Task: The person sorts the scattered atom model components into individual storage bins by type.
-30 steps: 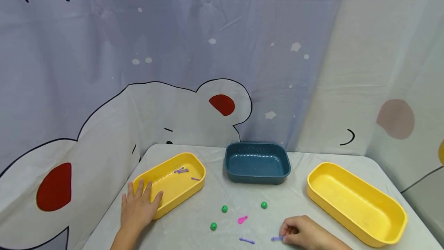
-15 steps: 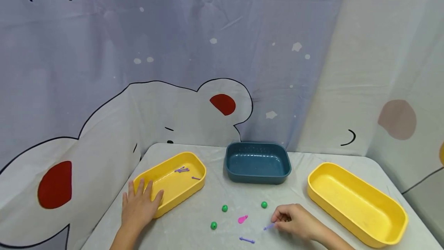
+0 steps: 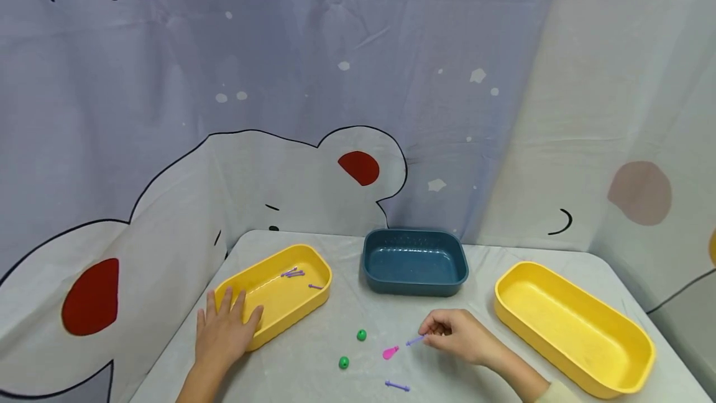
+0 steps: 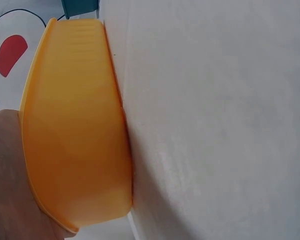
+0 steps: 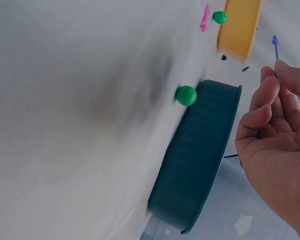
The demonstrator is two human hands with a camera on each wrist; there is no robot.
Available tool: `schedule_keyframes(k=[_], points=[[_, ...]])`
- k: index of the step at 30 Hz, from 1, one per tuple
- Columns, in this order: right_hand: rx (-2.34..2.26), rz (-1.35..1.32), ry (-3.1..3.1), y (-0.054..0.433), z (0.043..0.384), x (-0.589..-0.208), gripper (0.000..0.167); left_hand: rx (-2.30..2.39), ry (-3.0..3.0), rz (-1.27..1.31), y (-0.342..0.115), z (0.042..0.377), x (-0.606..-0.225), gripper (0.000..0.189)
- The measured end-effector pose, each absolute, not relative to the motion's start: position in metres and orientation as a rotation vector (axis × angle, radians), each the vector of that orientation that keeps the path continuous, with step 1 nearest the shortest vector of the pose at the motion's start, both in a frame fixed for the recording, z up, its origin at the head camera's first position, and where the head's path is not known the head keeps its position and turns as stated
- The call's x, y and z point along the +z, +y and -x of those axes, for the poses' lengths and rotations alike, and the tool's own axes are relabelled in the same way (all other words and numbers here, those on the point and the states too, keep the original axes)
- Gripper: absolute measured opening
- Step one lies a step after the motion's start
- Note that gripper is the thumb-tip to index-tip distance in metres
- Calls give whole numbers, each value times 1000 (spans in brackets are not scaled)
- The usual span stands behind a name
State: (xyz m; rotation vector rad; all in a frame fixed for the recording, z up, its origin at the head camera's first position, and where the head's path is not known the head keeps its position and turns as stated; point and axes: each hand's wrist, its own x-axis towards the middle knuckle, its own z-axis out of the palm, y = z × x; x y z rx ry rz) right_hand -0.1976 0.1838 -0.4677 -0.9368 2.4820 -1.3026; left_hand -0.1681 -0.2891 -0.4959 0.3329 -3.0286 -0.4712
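In the head view my right hand pinches a small purple stick with knobbed ends between thumb and fingertips. The right wrist view shows that stick pointing out past the fingertips, raised over the table. My left hand rests with fingers spread over the near end of the left yellow tray. Several similar purple sticks lie inside this tray. On the cloth are a pink teardrop-shaped piece, green beads and another purple stick. One green bead is hidden behind my right hand in the head view.
A dark teal tray stands at the back middle of the cloth-covered table. Another yellow tray is on the right, close to my right forearm. A printed curtain hangs behind the table.
My right hand has carried the purple stick up, away from the table's front and to the left, now covering a green bead. The left hand stays on the yellow tray.
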Motion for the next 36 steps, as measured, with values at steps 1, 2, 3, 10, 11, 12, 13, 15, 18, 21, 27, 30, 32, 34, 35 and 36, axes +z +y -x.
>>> schedule_keyframes(k=[1,2,3,10,11,12,13,15,18,21,27,30,32,34,35,36], points=[[-1298,935,2489,181,199,-467,6,-472,-3029,-333,-289,168,-496,91],[-1295,933,2491,179,200,-466,5,-470,-3029,-333,-289,168,-496,91],[-1290,933,2495,176,201,-465,5,-470,-3029,-333,-290,168,-497,91],[-1250,924,2506,155,212,-460,3,-462,-3027,-336,-290,168,-498,88],[-1247,925,2504,152,214,-459,3,-463,-3027,-336,-290,168,-497,87],[-1244,927,2503,148,215,-459,3,-464,-3028,-336,-290,168,-497,87],[-1245,928,2502,145,217,-458,4,-467,-3028,-337,-290,167,-497,87],[-1250,935,2498,136,220,-458,4,-472,-3027,-338,-290,167,-497,88],[-1275,942,2486,123,225,-457,4,-476,-3021,-332,-291,166,-496,90],[-1292,945,2473,109,230,-457,3,-478,-3016,-324,-291,166,-496,90],[-1259,956,2481,86,239,-456,4,-484,-3016,-331,-288,166,-495,85],[-1265,946,2470,75,245,-455,4,-487,-3019,-339,-288,166,-494,84],[-1272,931,2466,68,248,-455,3,-490,-3019,-339,-288,167,-494,85],[-1279,917,2459,61,251,-454,4,-493,-3018,-337,-289,167,-494,86],[-1283,913,2455,58,252,-453,4,-493,-3018,-337,-289,168,-495,86],[-1283,907,2452,55,253,-452,4,-496,-3018,-336,-289,168,-495,86]])
